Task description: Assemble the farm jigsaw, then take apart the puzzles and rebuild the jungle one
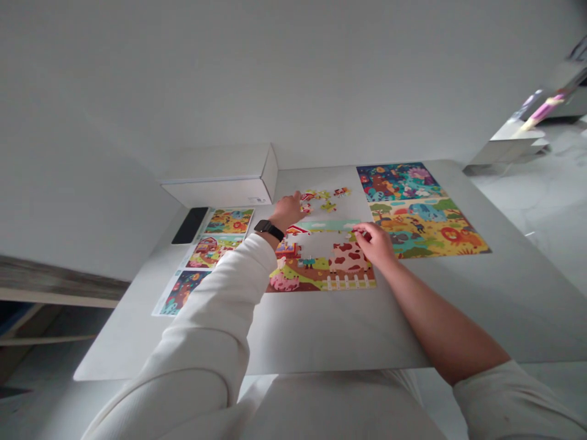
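A farm jigsaw puzzle (351, 260) lies partly assembled on the table, showing a spotted cow, a pig and a white fence. A gap shows in its upper middle. My left hand (288, 211), wearing a black watch (269, 229), reaches over the puzzle's upper left, its index finger stretched to the loose puzzle pieces (328, 206) behind it. At the puzzle's upper right edge is my right hand (376, 243). Its thumb and fingertips pinch a small puzzle piece (357, 230), mostly hidden by the fingers.
Two finished puzzles, a night scene (398, 182) and a safari scene (428, 227), lie at the right. A white box (215, 189) stands at the back left against the wall. In front of it are a black phone (190, 225) and a reference sheet (213, 252), partly covered by my left sleeve.
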The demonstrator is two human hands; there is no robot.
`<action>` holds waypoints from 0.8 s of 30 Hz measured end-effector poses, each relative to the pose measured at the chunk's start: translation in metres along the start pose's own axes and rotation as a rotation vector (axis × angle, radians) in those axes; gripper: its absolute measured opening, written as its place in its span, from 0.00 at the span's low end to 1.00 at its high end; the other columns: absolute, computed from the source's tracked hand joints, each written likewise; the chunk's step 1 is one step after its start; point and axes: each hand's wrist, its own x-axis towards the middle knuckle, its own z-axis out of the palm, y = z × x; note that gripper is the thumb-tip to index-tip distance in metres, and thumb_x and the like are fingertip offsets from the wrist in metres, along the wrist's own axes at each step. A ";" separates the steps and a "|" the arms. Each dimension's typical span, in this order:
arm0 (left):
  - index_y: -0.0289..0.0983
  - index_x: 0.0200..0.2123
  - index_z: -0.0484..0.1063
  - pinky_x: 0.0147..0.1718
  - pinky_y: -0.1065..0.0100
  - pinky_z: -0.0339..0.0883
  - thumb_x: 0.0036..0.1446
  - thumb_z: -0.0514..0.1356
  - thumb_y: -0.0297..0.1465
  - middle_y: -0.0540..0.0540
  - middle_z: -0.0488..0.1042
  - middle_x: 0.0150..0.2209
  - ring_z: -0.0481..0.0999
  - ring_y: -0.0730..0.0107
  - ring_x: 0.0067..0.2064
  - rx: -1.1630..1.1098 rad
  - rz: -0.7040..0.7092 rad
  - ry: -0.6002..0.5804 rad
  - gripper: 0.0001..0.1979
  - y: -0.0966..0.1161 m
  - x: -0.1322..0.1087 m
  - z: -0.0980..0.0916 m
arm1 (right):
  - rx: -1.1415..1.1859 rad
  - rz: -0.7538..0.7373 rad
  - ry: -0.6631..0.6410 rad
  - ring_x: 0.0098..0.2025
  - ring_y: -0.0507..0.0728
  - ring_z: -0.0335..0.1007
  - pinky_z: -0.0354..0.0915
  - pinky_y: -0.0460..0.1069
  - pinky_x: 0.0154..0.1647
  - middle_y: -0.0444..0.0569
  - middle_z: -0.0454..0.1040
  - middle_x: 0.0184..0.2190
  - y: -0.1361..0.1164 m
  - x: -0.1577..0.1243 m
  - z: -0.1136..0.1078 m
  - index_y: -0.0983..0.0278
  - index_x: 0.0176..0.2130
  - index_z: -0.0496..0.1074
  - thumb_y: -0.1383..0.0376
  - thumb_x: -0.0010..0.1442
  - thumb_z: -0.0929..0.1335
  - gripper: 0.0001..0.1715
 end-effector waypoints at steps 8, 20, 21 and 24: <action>0.37 0.62 0.69 0.49 0.58 0.75 0.56 0.70 0.35 0.38 0.83 0.46 0.82 0.52 0.47 -0.090 0.216 0.115 0.31 0.009 -0.032 -0.024 | 0.034 0.029 0.000 0.30 0.57 0.73 0.72 0.54 0.40 0.52 0.84 0.41 -0.003 0.001 -0.001 0.60 0.45 0.81 0.60 0.65 0.68 0.14; 0.38 0.62 0.66 0.49 0.59 0.75 0.64 0.65 0.34 0.38 0.81 0.50 0.83 0.53 0.51 -0.140 0.546 0.243 0.24 0.065 -0.145 -0.023 | 0.300 0.170 -0.368 0.34 0.59 0.76 0.69 0.50 0.36 0.44 0.79 0.29 -0.040 -0.014 0.001 0.59 0.33 0.77 0.47 0.64 0.70 0.19; 0.39 0.62 0.66 0.49 0.58 0.75 0.64 0.65 0.34 0.38 0.80 0.51 0.82 0.52 0.51 -0.155 0.537 0.250 0.25 0.064 -0.148 -0.019 | 0.312 0.180 -0.368 0.34 0.59 0.76 0.69 0.50 0.36 0.44 0.79 0.29 -0.042 -0.016 0.002 0.59 0.32 0.77 0.48 0.63 0.70 0.19; 0.39 0.65 0.65 0.53 0.57 0.75 0.65 0.66 0.35 0.37 0.79 0.55 0.81 0.51 0.56 -0.211 0.530 0.257 0.28 0.060 -0.153 -0.009 | 0.343 0.210 -0.343 0.33 0.58 0.74 0.67 0.50 0.34 0.43 0.77 0.28 -0.043 -0.017 0.003 0.60 0.32 0.76 0.48 0.62 0.71 0.18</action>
